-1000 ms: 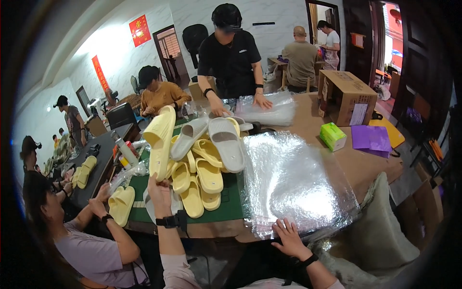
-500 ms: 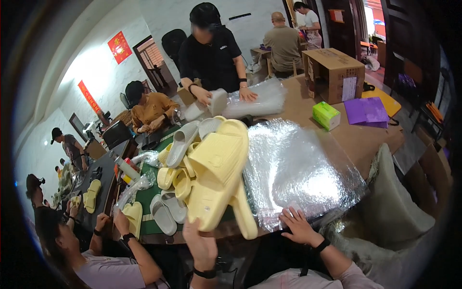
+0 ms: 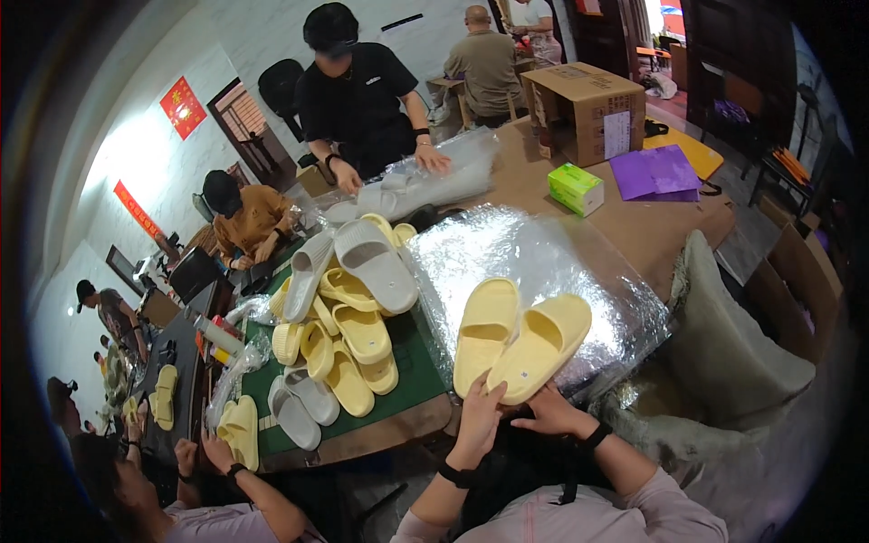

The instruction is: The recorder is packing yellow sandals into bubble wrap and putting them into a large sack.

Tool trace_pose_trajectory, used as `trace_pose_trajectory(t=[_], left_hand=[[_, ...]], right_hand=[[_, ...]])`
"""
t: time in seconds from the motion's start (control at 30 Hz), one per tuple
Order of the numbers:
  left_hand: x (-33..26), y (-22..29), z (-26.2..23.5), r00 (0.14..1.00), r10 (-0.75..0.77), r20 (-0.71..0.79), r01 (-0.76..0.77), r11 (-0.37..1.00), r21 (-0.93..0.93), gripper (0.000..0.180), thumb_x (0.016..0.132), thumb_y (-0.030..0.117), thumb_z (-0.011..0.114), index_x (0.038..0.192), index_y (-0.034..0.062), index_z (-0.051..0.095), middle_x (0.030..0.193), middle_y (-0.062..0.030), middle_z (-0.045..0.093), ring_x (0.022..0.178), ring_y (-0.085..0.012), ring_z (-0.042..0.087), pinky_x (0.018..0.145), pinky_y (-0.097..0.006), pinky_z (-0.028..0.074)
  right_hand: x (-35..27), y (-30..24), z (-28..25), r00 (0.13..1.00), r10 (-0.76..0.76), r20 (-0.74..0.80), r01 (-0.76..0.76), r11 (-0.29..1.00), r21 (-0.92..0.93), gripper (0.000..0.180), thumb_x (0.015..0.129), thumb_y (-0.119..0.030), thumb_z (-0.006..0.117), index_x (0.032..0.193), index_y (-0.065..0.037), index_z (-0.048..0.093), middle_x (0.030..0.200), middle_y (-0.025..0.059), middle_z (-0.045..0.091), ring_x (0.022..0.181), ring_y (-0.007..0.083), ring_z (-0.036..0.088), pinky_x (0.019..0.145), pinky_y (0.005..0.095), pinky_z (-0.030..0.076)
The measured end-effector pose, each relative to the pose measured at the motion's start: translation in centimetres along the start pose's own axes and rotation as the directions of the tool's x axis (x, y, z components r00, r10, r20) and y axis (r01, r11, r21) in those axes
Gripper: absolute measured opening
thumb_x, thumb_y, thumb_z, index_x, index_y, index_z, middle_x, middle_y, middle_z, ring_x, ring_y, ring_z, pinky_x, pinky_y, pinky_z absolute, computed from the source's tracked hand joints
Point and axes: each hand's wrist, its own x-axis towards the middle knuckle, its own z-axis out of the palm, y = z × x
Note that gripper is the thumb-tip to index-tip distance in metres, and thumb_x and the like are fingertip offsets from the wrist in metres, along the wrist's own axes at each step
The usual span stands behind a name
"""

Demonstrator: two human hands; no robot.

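My left hand (image 3: 480, 423) grips a pair of yellow slippers (image 3: 536, 348) by the heels, soles down and toes pointing away, above a stack of clear plastic bags (image 3: 579, 253). Just right of the heels is my right hand (image 3: 554, 412), its thumb spread out and its other fingers partly hidden behind the slipper. Whether it touches the slipper I cannot tell. On the green mat (image 3: 416, 371) to the left lies a heap of yellow slippers (image 3: 348, 376) with grey slippers (image 3: 376, 262) on top. Another grey pair (image 3: 303, 404) rests at the mat's near side.
A green tissue pack (image 3: 576, 188), a purple folder (image 3: 656, 172) and an open cardboard box (image 3: 584, 109) stand on the far right of the table. A large pale sack (image 3: 733, 344) is at the right. Across the table a co-worker's hands (image 3: 430, 158) handle plastic bags; another person sits at left.
My left hand has brought a yellow pair rightward, from over the heap to above the bags. My right hand has shifted from the bags' near edge to beside the heels. The view has turned slightly.
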Motion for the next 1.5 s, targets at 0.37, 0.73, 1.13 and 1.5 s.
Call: trace_pose_trajectory(t=[0.37,0.73,1.13,1.5], left_hand=[[-0.1,-2.9,-2.2,0.986,0.153,0.068,-0.166,0.85,0.5,0.042,0.092,0.009,0.058,0.129,-0.0011,0.044,0.108,-0.0129,0.061,0.095,-0.0199,0.06,0.079,-0.031,0.048],[0.6,-3.5,-4.5,0.795,0.557,0.238,-0.198,-0.133,0.971,0.056,0.073,0.016,0.071,0.125,0.0075,0.053,0.141,-0.0314,0.028,0.129,-0.0473,0.028,0.105,-0.053,0.026],[0.6,-2.0,-2.3,0.704,0.685,0.187,-0.264,0.008,0.964,0.041,0.067,0.011,0.078,0.105,0.0061,0.064,0.128,-0.0237,0.039,0.116,-0.0388,0.043,0.098,-0.044,0.038],[-0.6,-5.3,0.2,0.794,0.597,0.116,-0.417,0.395,0.819,0.037,0.072,0.011,0.078,0.102,0.0075,0.057,0.133,-0.0226,0.03,0.122,-0.0397,0.04,0.097,-0.042,0.041]], right_hand=[[-0.4,-0.5,-5.4,0.948,0.316,0.037,-0.157,0.363,0.919,0.073,0.084,-0.025,0.072,0.139,0.0,0.032,0.133,0.0119,0.047,0.12,0.0203,0.046,0.101,0.0323,0.038],[0.7,-3.0,-7.1,0.784,0.59,-0.193,-0.009,0.322,0.947,0.062,0.083,-0.003,0.053,0.14,0.001,0.027,0.125,0.015,0.048,0.116,0.0214,0.049,0.098,0.033,0.04],[1.9,1.1,-8.9,0.681,0.673,-0.29,-0.034,0.425,0.905,0.065,0.08,0.004,0.049,0.14,-0.008,0.028,0.114,0.02,0.055,0.103,0.0262,0.058,0.085,0.0337,0.048],[2.2,1.5,-8.8,0.73,0.321,-0.603,-0.21,0.945,0.25,0.039,0.083,-0.015,0.064,0.121,-0.006,0.056,0.126,0.0268,0.049,0.123,0.0433,0.04,0.105,0.0464,0.032]])
